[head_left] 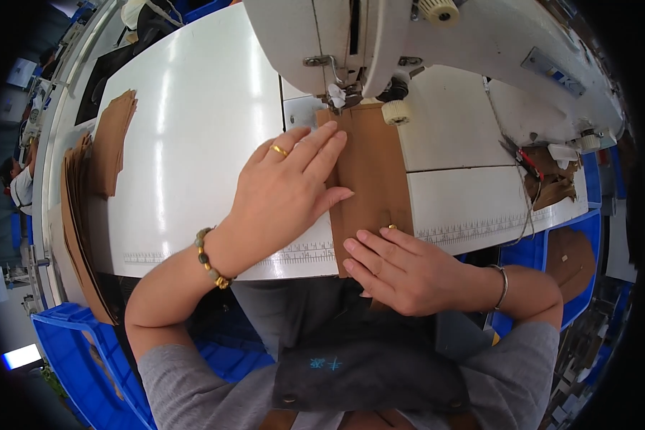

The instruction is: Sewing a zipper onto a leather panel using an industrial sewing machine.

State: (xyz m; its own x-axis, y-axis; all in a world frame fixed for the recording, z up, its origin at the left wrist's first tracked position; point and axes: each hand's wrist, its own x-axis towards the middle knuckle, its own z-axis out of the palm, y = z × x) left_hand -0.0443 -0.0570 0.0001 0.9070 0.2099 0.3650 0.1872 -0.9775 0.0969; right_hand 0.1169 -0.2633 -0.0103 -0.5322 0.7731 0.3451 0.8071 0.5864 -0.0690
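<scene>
A long brown leather-like strip (371, 168) lies on the white sewing table (193, 129), its far end under the presser foot (337, 100) of a white sewing machine (380, 36). My left hand (287, 186) lies flat on the strip's left edge, fingers spread, pressing it down. At the table's front edge my right hand (401, 269) rests on the strip's near end, fingers pointing left and pinching it.
Stacks of brown cut pieces (111, 140) sit at the table's left edge, with more (75, 215) standing beside it. Brown scraps (552, 183) lie at the right of the machine. Blue bins (79, 358) stand below on both sides. Another person (18, 183) is at far left.
</scene>
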